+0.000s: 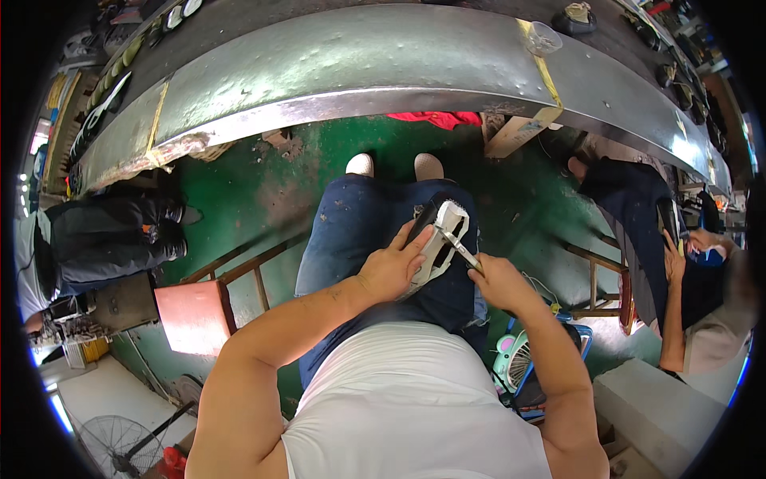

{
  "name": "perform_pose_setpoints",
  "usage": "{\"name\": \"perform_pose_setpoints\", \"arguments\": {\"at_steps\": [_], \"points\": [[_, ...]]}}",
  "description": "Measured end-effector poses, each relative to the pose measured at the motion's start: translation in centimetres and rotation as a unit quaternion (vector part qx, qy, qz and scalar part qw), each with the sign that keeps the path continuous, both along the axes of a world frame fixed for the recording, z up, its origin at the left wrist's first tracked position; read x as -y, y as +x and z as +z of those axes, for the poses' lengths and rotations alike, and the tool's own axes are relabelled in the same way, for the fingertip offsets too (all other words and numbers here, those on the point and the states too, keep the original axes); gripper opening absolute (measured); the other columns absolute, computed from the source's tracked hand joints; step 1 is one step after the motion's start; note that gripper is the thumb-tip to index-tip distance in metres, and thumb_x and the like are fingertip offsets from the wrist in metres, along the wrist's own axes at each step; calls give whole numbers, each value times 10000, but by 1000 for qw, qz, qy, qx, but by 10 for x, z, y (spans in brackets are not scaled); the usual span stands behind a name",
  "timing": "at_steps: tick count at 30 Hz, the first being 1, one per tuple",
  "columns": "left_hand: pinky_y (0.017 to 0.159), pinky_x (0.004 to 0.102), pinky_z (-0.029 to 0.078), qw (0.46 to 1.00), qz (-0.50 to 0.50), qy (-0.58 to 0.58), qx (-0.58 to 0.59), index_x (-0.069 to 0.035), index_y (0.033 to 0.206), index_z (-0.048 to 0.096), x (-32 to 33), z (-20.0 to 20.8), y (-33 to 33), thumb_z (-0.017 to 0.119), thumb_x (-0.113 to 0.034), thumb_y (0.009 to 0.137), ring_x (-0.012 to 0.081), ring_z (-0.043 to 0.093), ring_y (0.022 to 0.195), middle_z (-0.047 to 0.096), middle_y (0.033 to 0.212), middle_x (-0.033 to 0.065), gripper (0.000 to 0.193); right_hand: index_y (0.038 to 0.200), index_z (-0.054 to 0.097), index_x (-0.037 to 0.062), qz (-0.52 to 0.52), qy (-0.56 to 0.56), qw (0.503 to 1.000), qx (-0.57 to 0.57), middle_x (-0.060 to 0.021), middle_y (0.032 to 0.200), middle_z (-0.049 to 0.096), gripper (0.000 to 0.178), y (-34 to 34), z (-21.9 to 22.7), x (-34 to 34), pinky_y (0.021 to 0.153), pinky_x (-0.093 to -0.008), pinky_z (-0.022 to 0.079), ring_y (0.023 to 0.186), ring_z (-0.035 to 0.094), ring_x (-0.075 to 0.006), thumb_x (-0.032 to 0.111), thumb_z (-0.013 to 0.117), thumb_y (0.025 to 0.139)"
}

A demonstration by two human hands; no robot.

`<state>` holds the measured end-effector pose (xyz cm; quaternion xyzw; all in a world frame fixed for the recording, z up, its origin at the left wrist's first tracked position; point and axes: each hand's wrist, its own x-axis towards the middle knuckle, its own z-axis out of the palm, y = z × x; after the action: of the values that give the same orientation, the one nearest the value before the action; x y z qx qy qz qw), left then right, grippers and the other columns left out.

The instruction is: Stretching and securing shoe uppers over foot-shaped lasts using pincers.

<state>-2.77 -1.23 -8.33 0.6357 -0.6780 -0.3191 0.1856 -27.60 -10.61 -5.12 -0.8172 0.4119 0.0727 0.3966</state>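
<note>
A black shoe upper with a white underside [452,214] lies slanted across my lap, over dark blue cloth and jeans [343,231]. My left hand [392,267] is closed round its left side, with the fingers over the edge. In my right hand [499,283] is a slim pair of metal pincers [461,247], gripped by the handle end. Their metal head reaches over the middle of the shoe, close to my left fingertips. Whether the jaws are biting on the material is too small to tell.
Ahead runs a metal-edged workbench [335,60] with a clear plastic cup [543,38] and shoes on it. A red-topped stool [191,315] stands left, a small green fan [511,359] right. Co-workers sit at both sides; the right one's hand [675,255] holds a dark shoe.
</note>
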Motion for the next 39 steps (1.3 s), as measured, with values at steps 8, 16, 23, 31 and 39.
{"name": "perform_pose_setpoints", "arguments": {"at_steps": [8, 16, 23, 31, 39], "points": [[759, 483, 593, 995, -67, 46, 56, -254, 1574, 260, 17, 14, 0, 498, -317, 1020, 483, 687, 853, 376, 1485, 326, 606, 1015, 587, -9, -146, -45, 965, 214, -232, 839, 668, 317, 21, 17, 5, 759, -476, 509, 857, 650, -447, 305, 553, 997], [921, 453, 541, 996, -43, 68, 32, -174, 1581, 247, 3, 7, 10, 508, -319, 1015, 486, 645, 1051, 346, 1513, 329, 640, 954, 574, -19, -31, -79, 996, 25, -273, 881, 669, 380, 34, -14, 5, 790, -528, 503, 885, 647, -458, 349, 501, 1013], [1059, 389, 437, 952, 209, 118, -189, 72, 1458, 403, -20, -9, 3, 580, -316, 982, 416, 566, 1255, 565, 1331, 331, 639, 1054, 585, -8, -40, 1, 995, 91, -255, 915, 664, 385, 31, 28, -3, 786, -494, 502, 886, 636, -457, 367, 512, 1013], [1025, 385, 467, 975, 57, 147, -155, -1, 1579, 81, -32, 1, 14, 788, -254, 801, 379, 619, 1183, 624, 1264, 285, 1081, 1042, 612, -10, -23, 54, 998, 37, -272, 930, 667, 361, 27, 0, -32, 796, -501, 504, 919, 634, -469, 341, 538, 1003], [853, 430, 553, 997, 73, 13, -9, -33, 1409, 391, 8, 96, 51, 782, -166, 758, 407, 696, 951, 696, 1051, 265, 771, 1085, 610, 11, -231, 125, 929, 261, -112, 845, 667, 238, -18, -42, -62, 767, -328, 508, 791, 641, -211, 214, 612, 960]]}}
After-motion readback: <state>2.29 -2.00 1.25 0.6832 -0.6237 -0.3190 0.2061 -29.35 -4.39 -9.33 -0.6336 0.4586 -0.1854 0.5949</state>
